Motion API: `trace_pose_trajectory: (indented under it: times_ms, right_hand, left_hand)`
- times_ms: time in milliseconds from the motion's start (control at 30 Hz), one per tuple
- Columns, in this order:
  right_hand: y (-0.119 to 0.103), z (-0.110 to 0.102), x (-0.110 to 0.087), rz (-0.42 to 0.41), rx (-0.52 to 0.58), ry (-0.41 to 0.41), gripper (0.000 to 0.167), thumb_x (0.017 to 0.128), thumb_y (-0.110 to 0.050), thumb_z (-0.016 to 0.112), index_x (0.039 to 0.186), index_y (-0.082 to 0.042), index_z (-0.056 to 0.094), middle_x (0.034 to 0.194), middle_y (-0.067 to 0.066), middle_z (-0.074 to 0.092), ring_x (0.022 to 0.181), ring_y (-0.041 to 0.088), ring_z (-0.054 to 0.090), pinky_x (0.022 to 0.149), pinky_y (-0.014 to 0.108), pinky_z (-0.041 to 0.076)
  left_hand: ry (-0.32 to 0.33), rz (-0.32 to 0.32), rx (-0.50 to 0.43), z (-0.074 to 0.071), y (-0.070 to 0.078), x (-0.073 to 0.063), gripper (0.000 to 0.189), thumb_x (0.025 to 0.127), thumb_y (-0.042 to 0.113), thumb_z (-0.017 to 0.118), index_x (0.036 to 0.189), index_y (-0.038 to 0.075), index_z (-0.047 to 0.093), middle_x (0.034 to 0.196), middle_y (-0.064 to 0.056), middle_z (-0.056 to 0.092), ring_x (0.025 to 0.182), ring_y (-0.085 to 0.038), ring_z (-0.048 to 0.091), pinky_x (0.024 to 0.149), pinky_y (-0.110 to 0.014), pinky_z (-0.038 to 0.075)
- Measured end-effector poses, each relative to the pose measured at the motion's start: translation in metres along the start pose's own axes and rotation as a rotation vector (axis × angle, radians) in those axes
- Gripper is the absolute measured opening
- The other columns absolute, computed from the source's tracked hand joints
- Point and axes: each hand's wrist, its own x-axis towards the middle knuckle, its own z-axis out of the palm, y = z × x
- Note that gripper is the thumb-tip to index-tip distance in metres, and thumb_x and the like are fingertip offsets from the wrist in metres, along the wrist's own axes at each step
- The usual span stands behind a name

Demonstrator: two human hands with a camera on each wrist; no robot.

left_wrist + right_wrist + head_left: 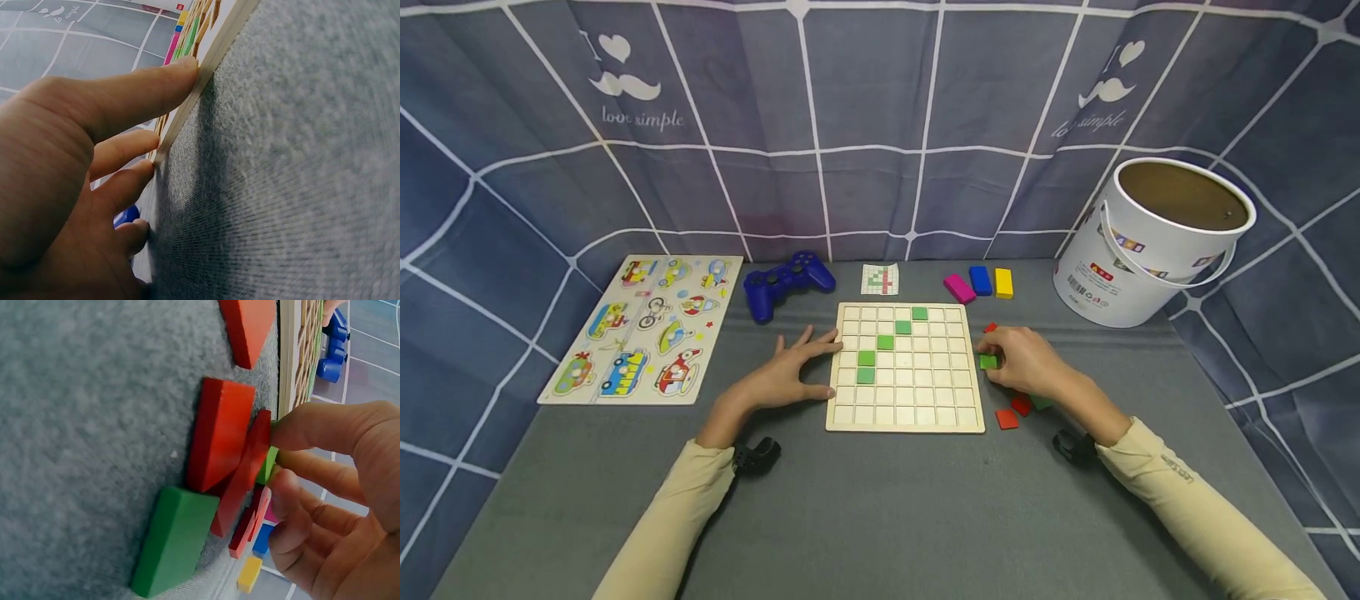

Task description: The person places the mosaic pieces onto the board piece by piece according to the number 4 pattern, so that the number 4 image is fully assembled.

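Note:
A pale wooden grid board (925,403) lies flat on the table, with several green square tiles in a stepped diagonal, one at its middle being a green tile (886,342). My left hand (780,377) has its fingers spread, thumb and fingertips touching the board's left edge; in the left wrist view the thumb rests against the wooden rim. Just off the board's right edge, my right hand (1021,360) pinches a light green tile (988,362) between thumb and fingers. Around and under that hand lie red tiles (222,434) and a darker green tile (178,540), partly hidden in the head view.
Behind the board stands a small pattern card (880,280). Magenta (959,288), blue (981,281) and yellow (1003,283) blocks sit right of it. A white bucket (1097,275) is at back right. Left are a blue game controller (786,283) and a picture puzzle board (651,333).

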Motion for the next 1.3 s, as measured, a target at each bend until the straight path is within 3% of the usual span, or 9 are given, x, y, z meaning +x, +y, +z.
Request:
trace_pose_trajectory:
  times_ms: [100, 333, 600, 800, 967, 1133, 1300]
  right_hand:
    - [-0.002, -0.002, 0.002, -0.005, 0.011, 0.025, 0.026, 0.073, -0.008, 0.083, 0.098, -0.008, 0.075, 0.083, 0.001, 0.064, 0.071, 0.015, 0.057, 0.062, 0.036, 0.048]
    - [-0.014, 0.001, 0.012, -0.112, 0.143, 0.091, 0.027, 0.072, -0.011, 0.082, 0.097, -0.015, 0.071, 0.083, -0.003, 0.059, 0.064, 0.01, 0.053, 0.06, 0.033, 0.044]
    - [-0.04, 0.021, 0.031, -0.184, 0.244, 0.038, 0.024, 0.072, -0.013, 0.078, 0.095, -0.017, 0.074, 0.083, -0.004, 0.062, 0.065, 0.011, 0.057, 0.062, 0.032, 0.045]
    - [-0.065, 0.036, 0.047, -0.237, 0.23, -0.016, 0.023, 0.074, -0.013, 0.08, 0.095, -0.015, 0.073, 0.086, -0.003, 0.064, 0.069, 0.016, 0.058, 0.064, 0.031, 0.047]
    - [-0.08, 0.045, 0.059, -0.256, 0.196, -0.064, 0.021, 0.076, -0.016, 0.08, 0.095, -0.013, 0.073, 0.088, -0.003, 0.066, 0.07, 0.013, 0.058, 0.067, 0.029, 0.049]
    - [-0.089, 0.049, 0.067, -0.256, 0.193, -0.11, 0.021, 0.077, -0.013, 0.079, 0.098, -0.012, 0.076, 0.093, -0.003, 0.068, 0.07, 0.009, 0.058, 0.066, 0.027, 0.05]
    - [-0.095, 0.049, 0.071, -0.257, 0.217, -0.131, 0.021, 0.077, -0.011, 0.083, 0.097, -0.011, 0.079, 0.097, -0.003, 0.07, 0.079, 0.014, 0.063, 0.068, 0.026, 0.052]
  left_hand:
    - [-0.003, 0.003, 0.002, -0.001, 0.001, 0.0, 0.08, 0.085, 0.026, 0.082, 0.154, 0.013, 0.042, 0.165, -0.002, 0.019, 0.15, -0.041, -0.001, 0.108, -0.07, -0.016]
    - [0.007, 0.009, 0.01, -0.001, 0.002, -0.001, 0.08, 0.086, 0.027, 0.081, 0.154, 0.013, 0.042, 0.165, -0.003, 0.02, 0.15, -0.042, 0.0, 0.108, -0.07, -0.015]
    - [0.009, 0.017, 0.013, 0.0, 0.002, -0.002, 0.08, 0.085, 0.027, 0.082, 0.153, 0.012, 0.042, 0.165, -0.006, 0.021, 0.149, -0.045, 0.001, 0.106, -0.072, -0.015]
    - [0.013, 0.013, 0.019, -0.001, 0.002, -0.002, 0.08, 0.085, 0.027, 0.081, 0.153, 0.012, 0.042, 0.165, -0.005, 0.021, 0.149, -0.045, 0.001, 0.107, -0.072, -0.015]
    - [0.015, 0.026, 0.01, 0.0, 0.002, -0.003, 0.079, 0.086, 0.027, 0.081, 0.153, 0.011, 0.043, 0.165, -0.007, 0.021, 0.149, -0.046, 0.001, 0.106, -0.073, -0.014]
    - [0.008, 0.02, 0.003, -0.001, 0.002, -0.003, 0.079, 0.086, 0.028, 0.081, 0.153, 0.012, 0.042, 0.165, -0.006, 0.02, 0.149, -0.045, 0.0, 0.106, -0.073, -0.015]
    - [0.005, 0.025, -0.009, -0.002, 0.001, -0.003, 0.079, 0.086, 0.027, 0.081, 0.153, 0.011, 0.043, 0.165, -0.006, 0.02, 0.149, -0.045, -0.001, 0.106, -0.073, -0.015]
